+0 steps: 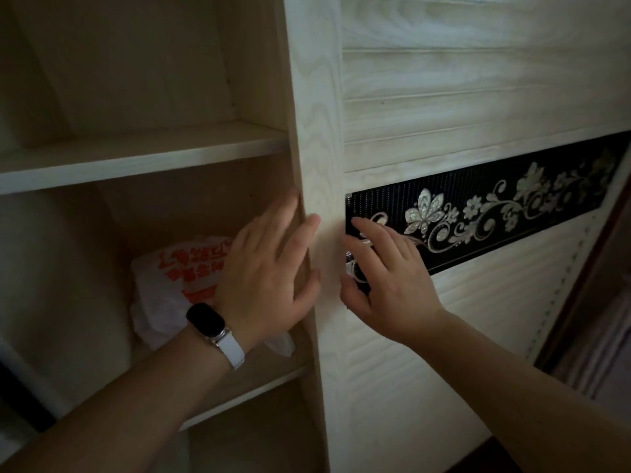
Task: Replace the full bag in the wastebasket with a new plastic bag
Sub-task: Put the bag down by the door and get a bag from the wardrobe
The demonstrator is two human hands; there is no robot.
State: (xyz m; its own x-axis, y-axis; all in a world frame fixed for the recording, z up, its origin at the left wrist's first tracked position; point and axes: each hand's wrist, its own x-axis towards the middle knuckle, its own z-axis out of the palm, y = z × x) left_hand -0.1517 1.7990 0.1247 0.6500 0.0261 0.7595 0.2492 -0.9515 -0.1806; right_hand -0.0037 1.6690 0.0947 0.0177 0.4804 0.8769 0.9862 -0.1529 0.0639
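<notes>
A crumpled white plastic bag with orange printing lies on the middle shelf of an open pale-wood cabinet, partly hidden behind my left hand. My left hand, with a black watch on a white strap at the wrist, rests with spread fingers on the left edge of the sliding door's frame. My right hand is flat and open on the door's front, over the black floral band. Neither hand holds anything. No wastebasket is in view.
The cabinet has an upper shelf with nothing visible on it and a lower compartment below the bag's shelf. The louvred door fills the right half. A dark wooden edge runs along the far right.
</notes>
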